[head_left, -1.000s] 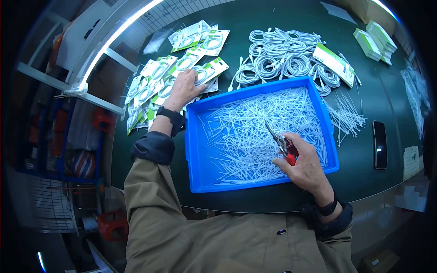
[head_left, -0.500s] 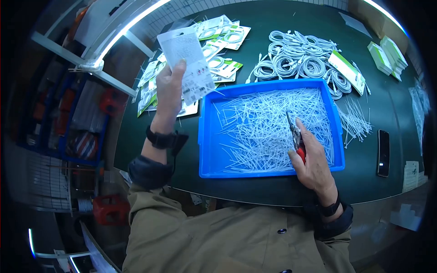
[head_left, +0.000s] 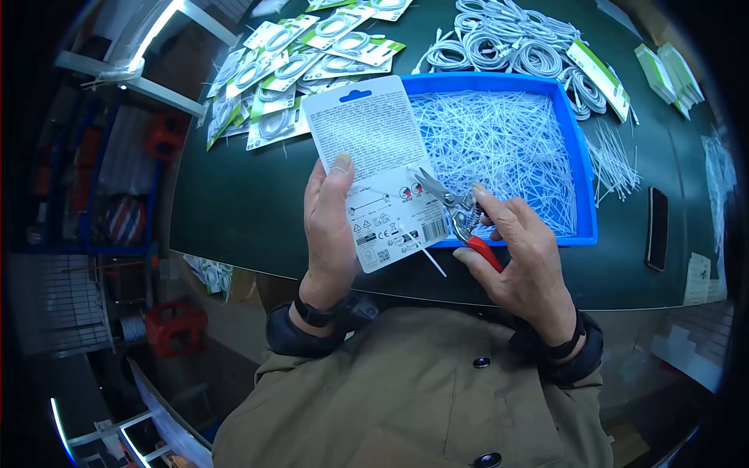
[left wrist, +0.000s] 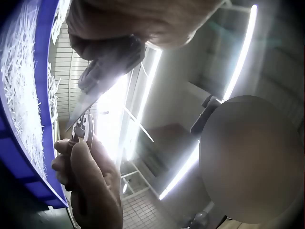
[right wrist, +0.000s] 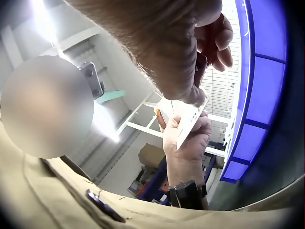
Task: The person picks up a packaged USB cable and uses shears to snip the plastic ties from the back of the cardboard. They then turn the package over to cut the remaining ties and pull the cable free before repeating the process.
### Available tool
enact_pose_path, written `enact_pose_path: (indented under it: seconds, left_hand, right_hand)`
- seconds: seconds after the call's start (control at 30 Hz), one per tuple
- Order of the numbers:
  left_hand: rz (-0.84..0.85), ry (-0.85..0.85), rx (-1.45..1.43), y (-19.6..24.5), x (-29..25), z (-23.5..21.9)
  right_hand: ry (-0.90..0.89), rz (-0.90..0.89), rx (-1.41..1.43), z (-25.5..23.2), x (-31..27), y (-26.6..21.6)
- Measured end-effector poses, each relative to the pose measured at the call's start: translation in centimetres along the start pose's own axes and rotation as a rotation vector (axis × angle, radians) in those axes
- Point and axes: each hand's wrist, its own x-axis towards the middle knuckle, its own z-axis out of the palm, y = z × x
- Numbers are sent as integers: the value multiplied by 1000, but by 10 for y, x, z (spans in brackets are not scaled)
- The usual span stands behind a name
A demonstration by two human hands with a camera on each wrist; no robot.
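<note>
Card [head_left: 370, 140], lowered to the cutters [head_left: 460, 222], lies between left thumb [head_left: 335, 186] and fingers [head_left: 314, 189].

On the desk [head_left: 234, 203], the tray [head_left: 581, 187] of ties [head_left: 499, 148] lies behind the card [head_left: 374, 136], right of the packaged cables [head_left: 292, 65], before the coiled cables [head_left: 515, 39], left of the phone [head_left: 657, 230].

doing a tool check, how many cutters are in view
1: the red-handled cutters, in the right hand, blades by the printed card in the left hand. Others may be hidden.
</note>
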Motion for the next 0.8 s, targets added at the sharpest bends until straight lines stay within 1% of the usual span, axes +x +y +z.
enact_pose_path:
  seconds: [0.07,0.17,0.3,0.5,0.6,0.7,0.8]
  left_hand:
    - [33,26,39,-7,1,5]
    - [22,-8,0,-9,-2,10]
    - [37,-18,40,-17,-3,15]
    - [35,-44,49,-34,-3,28]
    - [-14,-61,10,-39,0,31]
    - [-58,-71,-27,-42,1,34]
    - [-67,-97,-51,-44,0,36]
  right_hand:
    - [22,-1,-18,3,-2,0]
    - [57,-7,-72,5,-3,1]
    - [78,-1,-166,4,-8,-2]
    - [194,-23,-356,8,-20,0]
    - [203,-13,-323,4,-22,4]
    - [37,283,123,-11,-24,-1]
    - [85,169,-66,-10,-26,6]
